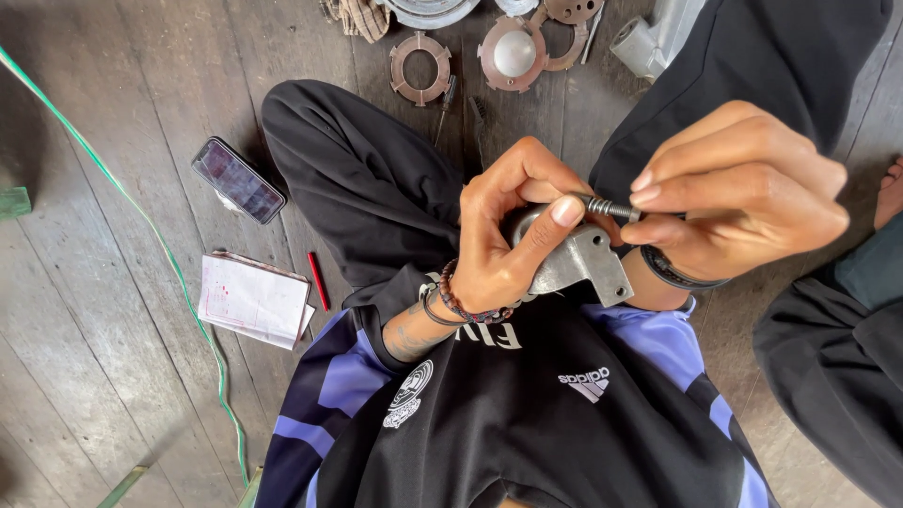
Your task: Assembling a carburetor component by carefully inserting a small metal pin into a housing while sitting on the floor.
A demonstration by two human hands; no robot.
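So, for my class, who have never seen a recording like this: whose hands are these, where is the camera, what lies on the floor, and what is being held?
The camera sits on the person's head and looks straight down, so you see their own chest, crossed legs and two bare hands.

The left hand grips a grey metal part over the lap. The right hand pinches a small coiled spring at the top of that part.

On the wooden floor lie a phone, a paper pad and a red pen. Further ahead lie round metal discs, one with a shiny dome. At the right edge is part of another person's dark sleeve.
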